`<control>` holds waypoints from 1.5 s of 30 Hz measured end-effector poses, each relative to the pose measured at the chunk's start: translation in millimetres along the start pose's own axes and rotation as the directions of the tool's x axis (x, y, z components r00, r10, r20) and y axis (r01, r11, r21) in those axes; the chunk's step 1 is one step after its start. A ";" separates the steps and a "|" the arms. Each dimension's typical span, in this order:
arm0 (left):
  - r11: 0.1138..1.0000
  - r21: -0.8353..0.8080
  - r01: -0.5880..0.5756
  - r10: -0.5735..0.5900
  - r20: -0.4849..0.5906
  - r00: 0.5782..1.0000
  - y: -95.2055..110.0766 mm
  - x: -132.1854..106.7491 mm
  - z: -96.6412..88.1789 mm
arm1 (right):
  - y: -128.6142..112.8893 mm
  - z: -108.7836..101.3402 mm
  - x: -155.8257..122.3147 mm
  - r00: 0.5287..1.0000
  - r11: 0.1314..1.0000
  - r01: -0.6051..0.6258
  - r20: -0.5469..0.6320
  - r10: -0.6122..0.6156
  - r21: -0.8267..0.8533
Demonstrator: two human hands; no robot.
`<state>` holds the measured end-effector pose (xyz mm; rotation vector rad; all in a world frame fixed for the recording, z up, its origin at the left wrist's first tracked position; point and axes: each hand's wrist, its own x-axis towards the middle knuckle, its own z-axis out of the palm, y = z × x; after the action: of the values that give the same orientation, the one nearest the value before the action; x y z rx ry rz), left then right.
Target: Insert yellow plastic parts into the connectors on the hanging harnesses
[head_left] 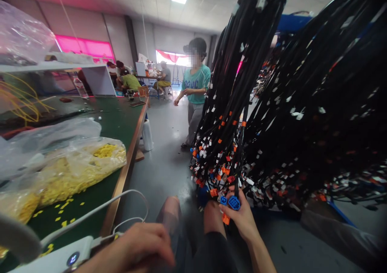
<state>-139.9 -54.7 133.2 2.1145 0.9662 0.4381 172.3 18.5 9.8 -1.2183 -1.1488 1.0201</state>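
My right hand (243, 216) is closed around a blue connector (234, 202) at the end of a black cable, just above my knee. A smaller blue connector (223, 200) and an orange connector (225, 218) hang against its fingers. The black cable belongs to a thick hanging bundle of wire harnesses (232, 83) with many white, orange and red connectors at the lower ends. My left hand (145, 245), blurred, is beside the table edge with its fingers curled in; whatever they may hold is hidden. Near it lie a white power bank (65, 257) and its white cable (99, 204).
On the green table (121, 124) at left, clear plastic bags (81, 172) hold small yellow pieces, some spilled beside them. More harnesses (326, 104) hang at right. A person in a teal shirt (198, 81) stands in the aisle; others sit farther back. A wrapped roll (147, 135) stands on the floor.
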 end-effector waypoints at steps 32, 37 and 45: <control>0.983 0.136 -0.121 0.156 -0.285 0.946 -25.5 169.4 74.1 | -12.0 12.4 -0.6 0.993 0.998 0.031 0.112 -0.024 -0.061; 0.971 0.207 -0.121 0.182 -0.310 0.933 -25.1 168.0 77.6 | -13.6 12.8 0.0 0.995 0.994 0.049 0.087 -0.041 -0.093; 0.962 0.218 -0.167 0.225 -0.281 0.933 -26.7 169.5 76.0 | -12.1 11.9 0.4 0.992 0.997 0.035 0.123 -0.027 -0.064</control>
<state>1.2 47.0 62.8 2.3764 1.0020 0.8220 160.4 19.5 21.8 -1.1994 -1.3017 1.0519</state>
